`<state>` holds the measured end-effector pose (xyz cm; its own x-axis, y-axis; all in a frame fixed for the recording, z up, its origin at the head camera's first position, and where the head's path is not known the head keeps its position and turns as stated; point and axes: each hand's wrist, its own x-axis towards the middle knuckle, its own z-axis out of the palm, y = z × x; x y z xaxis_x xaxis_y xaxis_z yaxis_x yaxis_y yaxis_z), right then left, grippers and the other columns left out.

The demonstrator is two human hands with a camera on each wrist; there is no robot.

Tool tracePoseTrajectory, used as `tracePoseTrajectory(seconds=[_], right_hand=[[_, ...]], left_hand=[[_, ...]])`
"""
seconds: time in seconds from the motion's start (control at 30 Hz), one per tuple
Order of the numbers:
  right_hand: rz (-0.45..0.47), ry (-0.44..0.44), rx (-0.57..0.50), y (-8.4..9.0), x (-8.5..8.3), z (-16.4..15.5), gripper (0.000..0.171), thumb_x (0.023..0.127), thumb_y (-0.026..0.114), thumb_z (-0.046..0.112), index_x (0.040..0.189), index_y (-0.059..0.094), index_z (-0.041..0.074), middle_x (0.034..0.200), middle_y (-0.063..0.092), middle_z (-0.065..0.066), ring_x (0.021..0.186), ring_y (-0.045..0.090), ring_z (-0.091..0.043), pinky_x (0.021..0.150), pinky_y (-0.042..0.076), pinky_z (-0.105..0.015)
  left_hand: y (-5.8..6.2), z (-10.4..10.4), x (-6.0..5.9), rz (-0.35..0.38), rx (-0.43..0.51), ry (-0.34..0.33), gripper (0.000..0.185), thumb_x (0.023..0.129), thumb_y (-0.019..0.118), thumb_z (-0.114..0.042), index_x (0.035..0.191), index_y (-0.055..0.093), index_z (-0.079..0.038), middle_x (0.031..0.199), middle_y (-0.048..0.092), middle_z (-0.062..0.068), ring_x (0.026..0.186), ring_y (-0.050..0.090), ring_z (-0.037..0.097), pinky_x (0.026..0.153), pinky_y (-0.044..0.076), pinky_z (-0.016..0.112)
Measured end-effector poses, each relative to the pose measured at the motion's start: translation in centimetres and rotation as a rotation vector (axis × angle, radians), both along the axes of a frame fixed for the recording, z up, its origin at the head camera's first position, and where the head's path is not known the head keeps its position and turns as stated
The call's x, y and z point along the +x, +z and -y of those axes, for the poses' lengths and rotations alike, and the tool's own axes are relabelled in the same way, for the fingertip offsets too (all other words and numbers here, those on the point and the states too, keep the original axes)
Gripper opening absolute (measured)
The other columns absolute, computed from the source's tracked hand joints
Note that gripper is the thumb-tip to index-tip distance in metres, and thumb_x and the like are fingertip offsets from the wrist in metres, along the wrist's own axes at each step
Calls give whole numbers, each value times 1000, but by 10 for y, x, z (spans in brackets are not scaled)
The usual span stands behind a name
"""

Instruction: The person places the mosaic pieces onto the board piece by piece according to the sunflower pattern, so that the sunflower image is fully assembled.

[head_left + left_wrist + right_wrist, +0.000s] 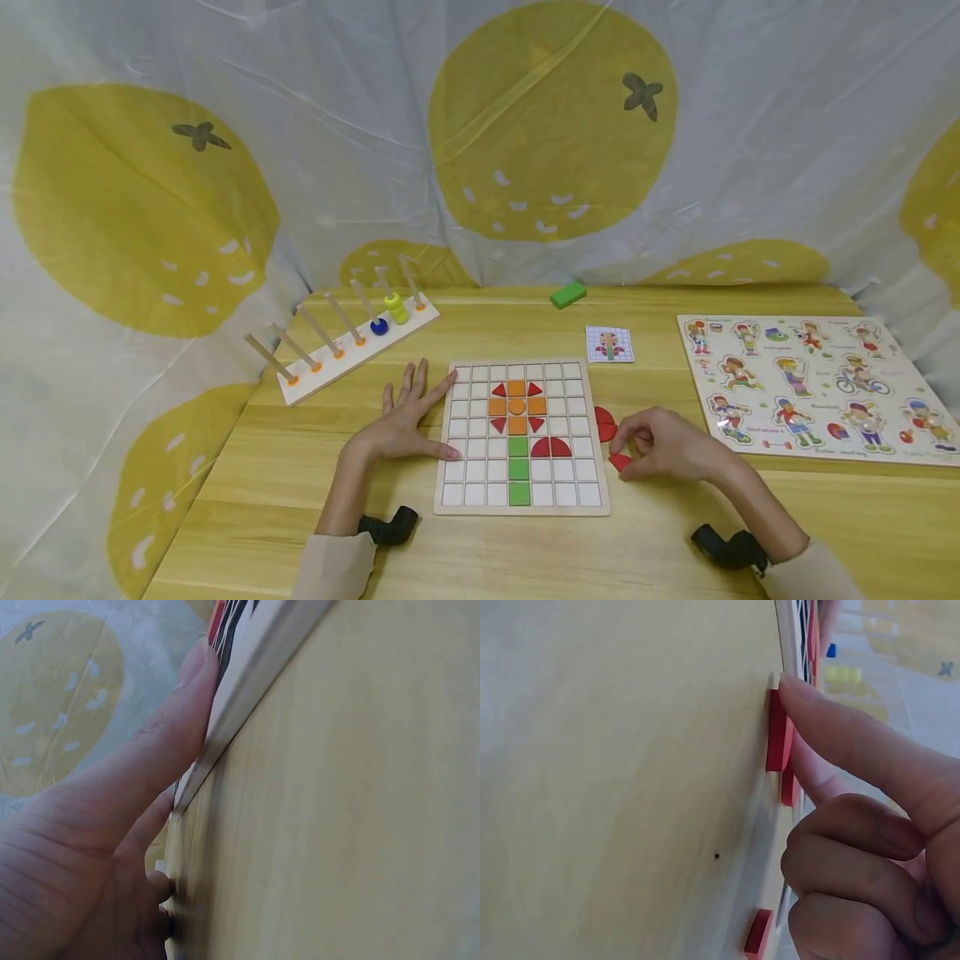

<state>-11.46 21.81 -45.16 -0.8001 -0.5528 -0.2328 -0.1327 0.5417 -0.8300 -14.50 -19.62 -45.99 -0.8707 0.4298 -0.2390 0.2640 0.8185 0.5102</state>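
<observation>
A square wooden grid board (pixel 448 500) lies on the table, with orange, green and red pieces in its cells. My left hand (pixel 397 425) spreads its fingers at the board's left side. Its thumb (pixel 176 701) rests over the board's edge, and the index fingertip touches the upper left corner. Right of the board, my right hand (pixel 667 446) pinches a red quarter-circle piece (pixel 619 461) between thumb and index finger, low over the table. The other fingers curl into the palm. Beyond it lie more red quarter-circle pieces (pixel 603 418). Two red quarter circles (pixel 551 447) form a half circle on the board.
A picture card (pixel 609 344) and a green block (pixel 567 294) lie behind the board. A peg stand (pixel 322 379) with blue and yellow-green beads stands at the left. A sports figure puzzle (pixel 757 329) lies at the right. A lemon-print curtain (pixel 360 150) encloses the table.
</observation>
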Motion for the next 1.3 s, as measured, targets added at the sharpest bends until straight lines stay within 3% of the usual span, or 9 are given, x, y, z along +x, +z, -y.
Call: tracePoseTrajectory(seconds=[0.17, 0.3, 0.43, 0.5, 0.63, 0.73, 0.87, 0.97, 1.3], right_hand=[[-60, -87, 145, 4, -1, -3, 26, 70, 85, 28, 84, 67, 14, 57, 45, 5, 51, 40, -4, 49, 35, -19], [-67, -82, 138, 6, -3, -7, 27, 73, 83, 32, 88, 68, 16, 57, 42, 4, 51, 37, -4, 48, 33, -20], [-34, 35, 6, 4, -5, -11, 22, 80, 76, 12, 101, 71, 14, 58, 32, 6, 52, 30, -1, 50, 31, -18], [3, 86, -44, 3, -6, -13, 29, 81, 68, -2, 105, 71, 12, 60, 28, 6, 53, 27, -1, 49, 28, -19], [40, 119, -57, 2, -6, -17, 41, 77, 56, -14, 106, 71, 12, 61, 26, 6, 54, 24, -2, 48, 23, -22], [11, 99, -29, 2, -6, -20, 34, 79, 61, -9, 102, 72, 13, 60, 26, 6, 54, 25, -2, 49, 25, -20], [-29, 30, 24, 1, -8, -20, 16, 80, 75, 10, 94, 73, 15, 56, 33, 7, 50, 30, 0, 48, 30, -18], [-39, -7, 46, -1, -8, -19, 17, 76, 81, 18, 90, 72, 15, 55, 36, 6, 49, 33, 0, 47, 32, -18], [-20, 14, 14, -3, -7, -9, 24, 72, 82, 10, 94, 73, 13, 56, 30, 7, 52, 31, -1, 51, 33, -18]], left_hand=[[-2, 1, 0, -3, -1, -4, 117, 68, 79, -60, 156, 7, -33, 160, -23, 17, 146, -25, 39, 111, -16, 69], [-2, 2, -1, -1, 3, -2, 117, 67, 79, -59, 155, 7, -33, 160, -23, 17, 146, -25, 39, 111, -16, 69], [-2, 1, 0, 0, 3, 1, 117, 67, 79, -60, 155, 7, -34, 160, -23, 16, 146, -25, 38, 111, -16, 69], [-2, 1, 0, 6, 5, 4, 117, 67, 79, -60, 155, 6, -34, 160, -24, 15, 147, -25, 37, 111, -16, 68], [-2, 1, -1, 8, 8, 1, 117, 67, 79, -60, 155, 7, -34, 160, -23, 15, 147, -25, 37, 111, -16, 68], [-2, 1, -1, 8, 14, -2, 117, 67, 79, -59, 156, 7, -33, 160, -23, 16, 146, -25, 38, 111, -17, 68], [-3, 1, -1, 12, 12, 0, 118, 67, 79, -59, 155, 6, -34, 160, -24, 15, 146, -26, 38, 111, -17, 68], [-4, 1, -1, 6, 9, -3, 117, 67, 79, -60, 155, 6, -34, 160, -24, 15, 146, -26, 38, 111, -16, 69], [-3, 1, -1, 4, 18, -4, 117, 67, 79, -59, 156, 7, -32, 159, -23, 17, 146, -25, 39, 110, -17, 69]])
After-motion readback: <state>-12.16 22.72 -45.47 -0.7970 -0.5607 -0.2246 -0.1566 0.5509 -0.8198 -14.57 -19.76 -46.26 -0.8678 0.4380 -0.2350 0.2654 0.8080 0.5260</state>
